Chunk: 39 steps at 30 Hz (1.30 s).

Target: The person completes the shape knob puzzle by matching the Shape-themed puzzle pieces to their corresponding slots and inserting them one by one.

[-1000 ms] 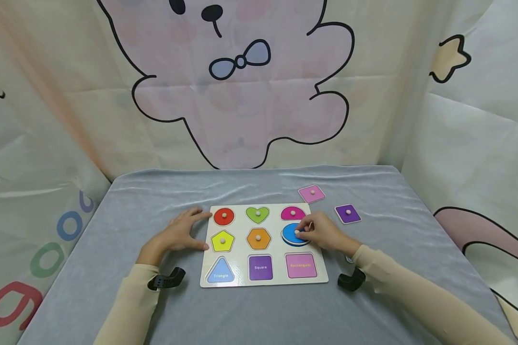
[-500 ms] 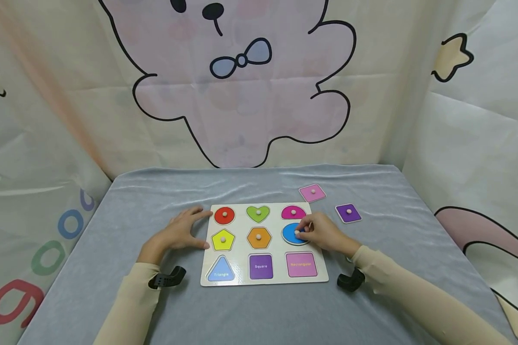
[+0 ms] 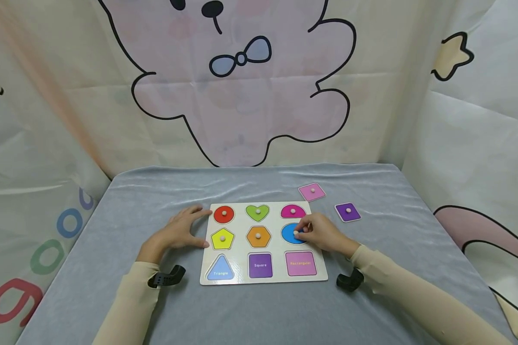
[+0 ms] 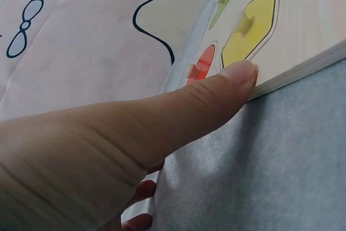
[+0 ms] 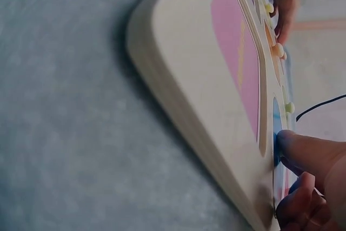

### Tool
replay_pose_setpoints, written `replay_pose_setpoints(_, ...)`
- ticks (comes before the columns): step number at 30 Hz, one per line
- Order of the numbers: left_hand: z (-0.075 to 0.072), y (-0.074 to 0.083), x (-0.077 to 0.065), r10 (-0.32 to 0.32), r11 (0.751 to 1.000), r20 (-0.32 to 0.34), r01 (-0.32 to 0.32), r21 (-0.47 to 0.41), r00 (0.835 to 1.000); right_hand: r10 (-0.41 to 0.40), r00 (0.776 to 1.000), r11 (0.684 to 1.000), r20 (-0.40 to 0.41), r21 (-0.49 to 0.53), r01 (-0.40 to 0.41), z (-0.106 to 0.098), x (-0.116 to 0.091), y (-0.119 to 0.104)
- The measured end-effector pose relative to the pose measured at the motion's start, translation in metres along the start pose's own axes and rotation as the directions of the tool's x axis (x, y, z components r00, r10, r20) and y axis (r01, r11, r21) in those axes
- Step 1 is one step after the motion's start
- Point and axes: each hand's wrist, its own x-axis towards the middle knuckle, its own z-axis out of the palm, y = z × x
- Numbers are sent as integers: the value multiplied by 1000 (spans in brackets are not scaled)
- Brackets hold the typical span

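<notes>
A white puzzle board (image 3: 237,261) lies on the cloth. My right hand (image 3: 325,233) pinches the pale knob of a blue oval puzzle piece (image 3: 288,232), which sits level in its slot at the board's right side. Fingers partly cover the piece. At the left edge, my left hand (image 3: 175,235) is spread, its thumb (image 4: 216,93) touching the board's rim beside the yellow pentagon (image 4: 257,31). Red circle (image 3: 223,214), green heart (image 3: 257,212), magenta half circle (image 3: 292,211) and orange hexagon (image 3: 258,236) pieces fill other slots.
In the front row, the triangle (image 3: 220,268), square (image 3: 260,266) and rectangle (image 3: 300,263) slots show printed names. Behind the board lies a loose pink piece (image 3: 312,192); a purple one (image 3: 347,212) is to its right. Grey-blue cloth (image 3: 250,316) covers the table.
The blue oval piece has gone from raised and tilted over its slot to flat inside it, still pinched by my right hand. My left hand has stayed at the board's edge.
</notes>
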Motion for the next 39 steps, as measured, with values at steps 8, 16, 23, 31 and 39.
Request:
replay_pose_setpoints(8,-1,-2,0,0,1000,-4,0,4,1000,-1,1000,1000,-1,-14,1,1,5,-1)
replay_pose_setpoints(16,-1,-1,-2,1,1000,-3,-1,6,1000,33,999,999,32,-5,-33,1,5,0)
replay_pose_setpoints(23,1,0,-3,-1,1000,1,1,-4,1000,8,998,1000,55,29,-10,0,2,2)
replay_pose_setpoints(31,1,-1,-4,3,1000,1,-3,3,1000,-16,998,996,69,83,10,-7,-4,1)
replay_pose_setpoints(39,0,-1,0,8,1000,0,-8,9,1000,11,999,997,43,72,-14,-23,-9,-1)
